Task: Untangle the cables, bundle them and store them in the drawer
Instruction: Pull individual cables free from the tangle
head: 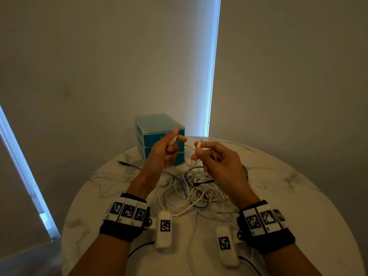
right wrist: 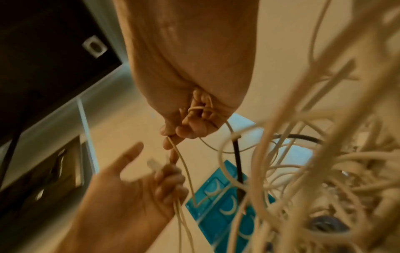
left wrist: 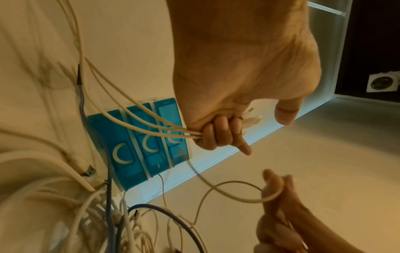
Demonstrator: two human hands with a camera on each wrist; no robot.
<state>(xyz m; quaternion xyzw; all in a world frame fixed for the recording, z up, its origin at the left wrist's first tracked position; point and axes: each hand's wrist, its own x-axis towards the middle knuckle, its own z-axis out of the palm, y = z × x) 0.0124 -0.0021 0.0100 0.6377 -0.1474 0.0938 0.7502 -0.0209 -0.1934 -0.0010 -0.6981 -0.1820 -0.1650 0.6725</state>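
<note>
A tangle of white, grey-blue and black cables [head: 196, 191] lies on the round marble table [head: 298, 196]. My left hand [head: 169, 147] is raised above it, its curled fingers [left wrist: 218, 137] gripping several white cable strands [left wrist: 138, 119], whose plug ends [left wrist: 253, 118] stick out past the fist. My right hand [head: 207, 154], just to the right, pinches a thin white cable [right wrist: 184, 164] that loops between both hands [left wrist: 238, 191]. Behind the hands stands a blue three-drawer unit [head: 159, 126], all drawers closed [left wrist: 138, 145].
A grey cable with a black jack plug [head: 127, 164] trails to the left of the drawer unit. Thin white strands [head: 103, 178] spread over the table's left side. A white cable [head: 192, 246] runs toward the near edge. Walls and window blinds stand close behind the table.
</note>
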